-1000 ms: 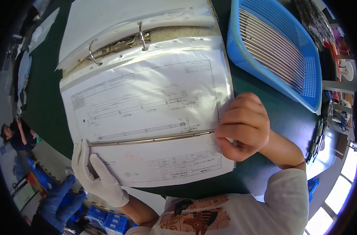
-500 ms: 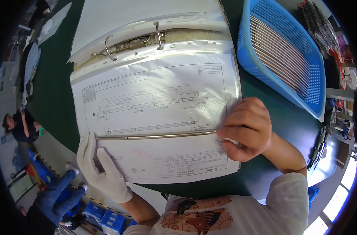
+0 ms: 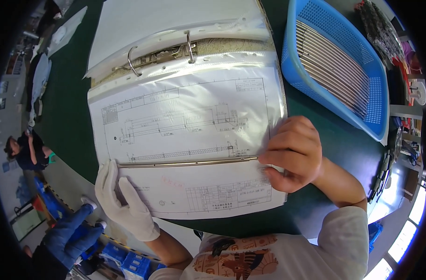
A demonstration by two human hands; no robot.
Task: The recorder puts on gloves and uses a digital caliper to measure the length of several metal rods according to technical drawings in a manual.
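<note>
A thin metal rod (image 3: 189, 163) lies almost level across a sleeved technical drawing (image 3: 175, 186) in an open ring binder. Its right end is pinched between the thumb and fingers of my bare right hand (image 3: 297, 156). At the rod's left end is my left hand (image 3: 124, 200), in a white glove. Its fingers are stretched out and the thumb stands apart, with the rod's tip against the index finger's side. The printed outlines of a long rod run just above the real one. Where the right fingers close, the rod's tip is hidden.
A blue plastic basket (image 3: 334, 100) holding several metal rods stands at the far right on the dark green table (image 3: 68, 112). The binder's metal rings (image 3: 189, 46) stick up at the top. Another person (image 3: 28, 149) sits at the left, and blue crates (image 3: 136, 266) stand on the floor.
My left hand and the left side of the binder page appear slightly further right. The rod stays across the drawing, and my right hand keeps its pinch almost unmoved.
</note>
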